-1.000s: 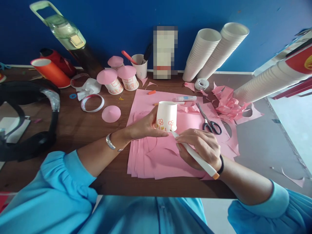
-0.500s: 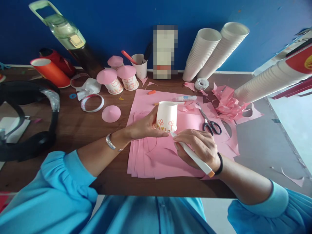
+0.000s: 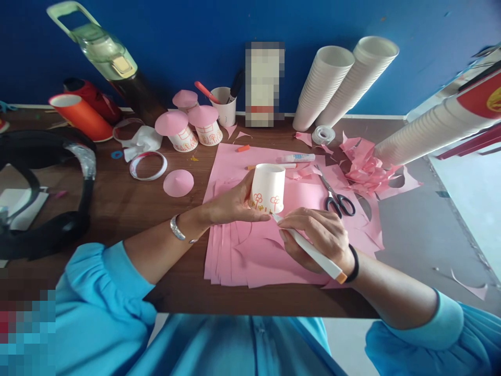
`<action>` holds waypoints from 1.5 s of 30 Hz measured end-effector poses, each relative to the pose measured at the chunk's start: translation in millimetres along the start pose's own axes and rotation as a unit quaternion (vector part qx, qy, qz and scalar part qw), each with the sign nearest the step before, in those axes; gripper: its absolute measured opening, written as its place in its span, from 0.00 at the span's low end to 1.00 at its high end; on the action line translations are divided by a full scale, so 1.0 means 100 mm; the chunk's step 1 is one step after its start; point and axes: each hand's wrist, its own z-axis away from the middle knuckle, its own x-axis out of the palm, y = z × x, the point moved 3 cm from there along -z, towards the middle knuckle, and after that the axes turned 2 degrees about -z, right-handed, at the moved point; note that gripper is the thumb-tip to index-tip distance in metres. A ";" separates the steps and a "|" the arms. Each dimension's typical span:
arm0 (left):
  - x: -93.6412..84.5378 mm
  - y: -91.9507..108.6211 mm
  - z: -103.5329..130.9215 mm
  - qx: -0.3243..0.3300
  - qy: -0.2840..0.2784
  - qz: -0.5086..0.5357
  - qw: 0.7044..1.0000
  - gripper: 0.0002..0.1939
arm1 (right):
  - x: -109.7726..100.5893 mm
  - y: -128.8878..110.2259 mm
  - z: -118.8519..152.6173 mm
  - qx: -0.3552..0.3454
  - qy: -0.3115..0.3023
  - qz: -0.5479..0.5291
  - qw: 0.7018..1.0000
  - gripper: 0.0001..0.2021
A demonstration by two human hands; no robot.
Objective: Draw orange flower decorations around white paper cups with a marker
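A white paper cup (image 3: 269,183), upside down, is gripped at its left side and rim by my left hand (image 3: 238,203). Red flowers and yellow marks run along its lower band. My right hand (image 3: 319,237) is closed around a white marker (image 3: 313,254) with an orange end, its tip at the cup's lower rim. Beneath both hands lie stacked pink paper sheets (image 3: 223,250). Black-handled scissors (image 3: 340,204) rest on the paper to the right, and a glue stick (image 3: 299,157) lies behind the cup.
Decorated cups with pink cone tops (image 3: 172,123) stand at the back left, near a loose pink cone (image 3: 178,183). Tall stacks of paper cups (image 3: 323,86) lean on the blue wall. Pink scraps (image 3: 366,167) lie right; a black headset (image 3: 88,198) lies left.
The marker tip has shifted very slightly along the cup's lower rim. Both hands otherwise keep nearly the same place and hold.
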 end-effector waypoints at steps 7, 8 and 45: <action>-0.01 -0.01 0.01 -0.010 -0.001 -0.007 1.000 0.40 | -0.02 0.01 -0.01 -0.012 0.010 -0.005 1.000 0.10; -0.02 -0.02 0.01 -0.010 0.000 -0.008 1.000 0.41 | -0.02 0.01 -0.01 -0.012 0.009 -0.002 1.000 0.11; -0.01 -0.02 0.01 -0.008 0.002 -0.012 1.000 0.42 | 0.01 0.00 -0.01 -0.024 0.001 0.025 0.999 0.06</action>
